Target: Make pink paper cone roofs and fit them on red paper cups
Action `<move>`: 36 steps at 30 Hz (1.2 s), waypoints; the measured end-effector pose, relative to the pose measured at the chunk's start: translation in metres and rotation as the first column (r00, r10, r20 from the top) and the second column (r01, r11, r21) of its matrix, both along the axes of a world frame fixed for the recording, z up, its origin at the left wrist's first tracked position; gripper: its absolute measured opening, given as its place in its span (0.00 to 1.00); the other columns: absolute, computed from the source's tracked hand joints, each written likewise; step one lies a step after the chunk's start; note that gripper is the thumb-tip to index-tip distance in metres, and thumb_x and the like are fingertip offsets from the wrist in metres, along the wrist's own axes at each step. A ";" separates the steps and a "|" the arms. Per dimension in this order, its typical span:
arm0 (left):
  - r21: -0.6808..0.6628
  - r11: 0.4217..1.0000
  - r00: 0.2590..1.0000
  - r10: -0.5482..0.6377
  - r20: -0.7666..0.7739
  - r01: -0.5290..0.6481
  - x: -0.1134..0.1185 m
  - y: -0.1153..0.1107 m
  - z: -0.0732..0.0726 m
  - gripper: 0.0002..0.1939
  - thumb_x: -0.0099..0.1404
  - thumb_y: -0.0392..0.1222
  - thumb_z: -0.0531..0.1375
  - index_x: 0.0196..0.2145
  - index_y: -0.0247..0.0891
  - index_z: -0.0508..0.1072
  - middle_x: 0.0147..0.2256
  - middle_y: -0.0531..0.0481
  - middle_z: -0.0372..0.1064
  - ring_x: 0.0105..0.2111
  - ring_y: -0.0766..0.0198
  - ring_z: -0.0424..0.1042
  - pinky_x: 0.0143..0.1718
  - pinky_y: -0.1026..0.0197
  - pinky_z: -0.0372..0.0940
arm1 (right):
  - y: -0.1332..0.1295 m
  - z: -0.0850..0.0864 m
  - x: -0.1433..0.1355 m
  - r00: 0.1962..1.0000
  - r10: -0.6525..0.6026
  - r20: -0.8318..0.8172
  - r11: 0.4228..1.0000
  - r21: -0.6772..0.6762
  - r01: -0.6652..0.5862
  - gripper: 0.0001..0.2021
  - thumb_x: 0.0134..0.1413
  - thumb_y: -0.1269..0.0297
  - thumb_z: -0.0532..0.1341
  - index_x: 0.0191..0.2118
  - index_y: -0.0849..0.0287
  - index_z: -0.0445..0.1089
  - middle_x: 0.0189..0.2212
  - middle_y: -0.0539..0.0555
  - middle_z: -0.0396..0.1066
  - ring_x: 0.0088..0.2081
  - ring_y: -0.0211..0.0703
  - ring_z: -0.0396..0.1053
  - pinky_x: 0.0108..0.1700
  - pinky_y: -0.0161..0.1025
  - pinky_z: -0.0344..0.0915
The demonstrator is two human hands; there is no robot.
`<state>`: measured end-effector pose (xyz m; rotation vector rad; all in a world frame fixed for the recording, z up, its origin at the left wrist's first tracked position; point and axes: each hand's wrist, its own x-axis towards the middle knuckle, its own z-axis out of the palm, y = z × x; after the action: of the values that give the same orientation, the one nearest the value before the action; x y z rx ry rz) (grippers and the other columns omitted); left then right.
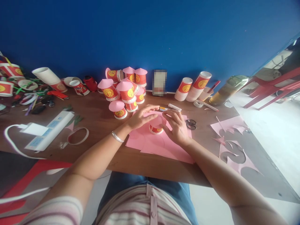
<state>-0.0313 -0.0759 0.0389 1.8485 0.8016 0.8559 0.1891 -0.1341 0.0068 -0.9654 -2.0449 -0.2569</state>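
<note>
The paper cup (155,129) stands upside down on pink sheets (161,149) on the brown desk (131,159); its pink paper top (159,119) is partly hidden by the fingers. The left hand (177,127) and right hand (142,118) flank this top, each grip part-open with fingers spread; contact cannot be confirmed. A phone-like object (159,83) is pixelated; a blue wall (150,34) backs the desk; the red chair (274,84) is cut off at right.

From here, pixel blocks cover the face of the small upright rectangular object (159,83) at upper centre; I can't read the yellow emblem (152,130) half-hidden between the hands.
</note>
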 end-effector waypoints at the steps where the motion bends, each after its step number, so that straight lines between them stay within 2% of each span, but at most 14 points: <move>1: -0.092 0.995 0.998 0.043 0.040 -0.039 0.000 0.001 -0.001 0.27 0.67 0.58 0.63 0.57 0.39 0.73 0.57 0.40 0.72 0.59 0.51 0.69 0.63 0.48 0.61 | 0.000 0.000 0.000 1.000 -0.002 0.005 1.000 0.002 0.002 0.19 0.66 0.62 0.62 0.60 0.58 0.68 0.53 0.64 0.74 0.57 0.60 0.69 0.56 0.60 0.71; 3: -0.231 0.967 0.989 0.129 0.073 -0.109 0.001 0.002 -0.004 0.28 0.66 0.60 0.63 0.55 0.37 0.73 0.53 0.41 0.74 0.56 0.52 0.71 0.60 0.49 0.63 | 0.000 0.000 0.000 1.000 -0.006 0.020 1.000 0.000 0.006 0.20 0.66 0.61 0.63 0.61 0.59 0.67 0.53 0.65 0.74 0.57 0.61 0.69 0.57 0.61 0.71; 5: -0.311 0.941 0.983 0.167 0.077 -0.135 0.002 0.002 -0.005 0.28 0.65 0.61 0.63 0.53 0.37 0.72 0.50 0.42 0.74 0.53 0.54 0.72 0.57 0.51 0.64 | 0.000 0.000 -0.001 1.000 -0.009 0.026 1.000 -0.006 0.010 0.23 0.66 0.59 0.63 0.62 0.59 0.66 0.53 0.65 0.74 0.57 0.62 0.69 0.57 0.61 0.70; 8: -0.391 0.914 0.982 0.161 0.101 -0.109 0.005 0.001 -0.008 0.28 0.64 0.61 0.64 0.53 0.37 0.71 0.48 0.43 0.74 0.52 0.55 0.71 0.55 0.53 0.63 | -0.001 0.001 -0.002 1.000 -0.012 -0.004 1.000 -0.028 0.012 0.27 0.66 0.57 0.62 0.67 0.59 0.60 0.54 0.65 0.74 0.57 0.62 0.69 0.57 0.61 0.71; 13: -0.494 0.862 0.966 0.209 0.150 -0.110 0.010 -0.001 -0.013 0.27 0.63 0.59 0.66 0.51 0.38 0.70 0.50 0.44 0.72 0.52 0.55 0.71 0.50 0.56 0.64 | -0.004 -0.001 -0.005 0.999 -0.024 -0.044 0.998 -0.053 0.022 0.34 0.67 0.57 0.61 0.72 0.56 0.49 0.53 0.62 0.77 0.56 0.61 0.72 0.54 0.60 0.72; 17: -0.511 0.856 0.963 0.196 0.184 -0.076 0.015 -0.001 -0.019 0.27 0.61 0.59 0.67 0.50 0.39 0.71 0.49 0.44 0.72 0.50 0.56 0.71 0.46 0.58 0.64 | -0.004 -0.004 -0.007 0.997 -0.047 -0.053 0.998 -0.055 0.044 0.34 0.67 0.57 0.62 0.72 0.57 0.48 0.53 0.61 0.78 0.55 0.61 0.74 0.53 0.60 0.72; 20: -0.497 0.867 0.962 0.167 0.217 -0.038 0.017 -0.001 -0.022 0.26 0.61 0.58 0.68 0.49 0.39 0.71 0.50 0.45 0.73 0.51 0.55 0.71 0.47 0.58 0.64 | -0.004 -0.004 -0.007 0.998 -0.043 -0.052 0.998 -0.047 0.040 0.34 0.67 0.57 0.62 0.71 0.57 0.48 0.51 0.61 0.79 0.55 0.60 0.74 0.53 0.59 0.72; 29: -0.517 0.856 0.951 0.168 0.259 -0.011 0.018 0.000 -0.020 0.25 0.60 0.56 0.69 0.48 0.38 0.71 0.47 0.45 0.74 0.47 0.59 0.73 0.45 0.59 0.64 | -0.004 -0.005 -0.007 0.997 -0.056 -0.048 0.996 -0.075 0.053 0.33 0.67 0.58 0.61 0.71 0.57 0.49 0.51 0.62 0.80 0.55 0.60 0.75 0.54 0.60 0.72; 36: -0.578 0.815 0.938 0.181 0.295 0.025 0.018 0.002 -0.021 0.25 0.57 0.53 0.72 0.46 0.37 0.71 0.42 0.48 0.74 0.41 0.62 0.73 0.42 0.60 0.63 | -0.004 -0.006 -0.009 0.996 -0.066 -0.062 0.993 -0.099 0.060 0.32 0.67 0.58 0.62 0.71 0.58 0.51 0.50 0.61 0.80 0.55 0.60 0.75 0.54 0.60 0.72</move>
<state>-0.0129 -0.0740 0.0183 1.0985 0.8088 0.8363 0.1804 -0.1378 0.0009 -1.0855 -1.9842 -0.1587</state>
